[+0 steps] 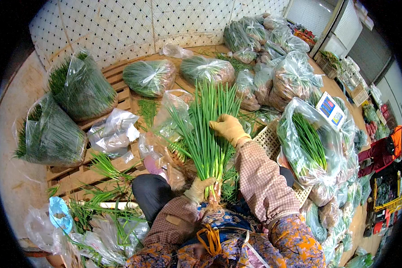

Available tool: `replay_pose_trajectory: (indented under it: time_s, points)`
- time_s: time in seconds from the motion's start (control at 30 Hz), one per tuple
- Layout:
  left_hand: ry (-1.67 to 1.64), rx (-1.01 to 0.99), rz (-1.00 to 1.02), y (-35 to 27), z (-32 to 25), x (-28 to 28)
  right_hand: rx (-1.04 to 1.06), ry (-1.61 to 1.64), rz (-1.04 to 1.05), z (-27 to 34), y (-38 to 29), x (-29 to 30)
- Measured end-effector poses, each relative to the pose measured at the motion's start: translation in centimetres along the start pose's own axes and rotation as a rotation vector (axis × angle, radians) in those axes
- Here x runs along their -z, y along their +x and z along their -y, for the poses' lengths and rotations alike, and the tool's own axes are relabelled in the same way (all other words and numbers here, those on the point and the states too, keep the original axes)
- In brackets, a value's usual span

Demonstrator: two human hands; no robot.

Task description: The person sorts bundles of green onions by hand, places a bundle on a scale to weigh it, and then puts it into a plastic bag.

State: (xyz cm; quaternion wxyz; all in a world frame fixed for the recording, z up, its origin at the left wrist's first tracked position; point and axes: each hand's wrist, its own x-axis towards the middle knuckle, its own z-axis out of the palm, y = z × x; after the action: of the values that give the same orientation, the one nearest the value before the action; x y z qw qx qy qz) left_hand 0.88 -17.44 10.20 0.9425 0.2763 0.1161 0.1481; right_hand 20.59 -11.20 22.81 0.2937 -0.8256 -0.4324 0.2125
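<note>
A bunch of green onions (204, 134) stands upright over my lap, roots down, its leaves spread out away from me. My left hand (199, 191), in a pale yellow glove, is closed around the stalks just above the reddish root ends. My right hand (231, 129), in the same kind of glove, lies on the right side of the leaves; how firmly it grips them is hidden. Beyond my left knee lies an opened clear plastic bag (172, 114). To the right, an open bag of green onions (308, 144) rests by a plastic crate (268, 140), under a scale display (331, 110).
Filled bags of greens (149, 77) stand ahead on wooden pallets (119, 80), with larger ones (83, 87) at left. Crumpled plastic (114, 132) and loose leaves lie left. Many filled bags (293, 77) crowd the right. A person in dark red trousers (375, 154) is at far right.
</note>
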Motion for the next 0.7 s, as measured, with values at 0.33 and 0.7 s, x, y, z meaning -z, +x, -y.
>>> replay_pose_trajectory:
  time_s: [0.33,0.7]
  points:
    - [0.001,0.035,0.026,-0.1,-0.7,-0.2,-0.038,0.836,0.117,-1.9,1.6,-1.0]
    - [-0.014,0.064,0.064,-0.1,-0.9,-0.4,-0.031,1.152,-0.214,-7.3,6.3,6.5]
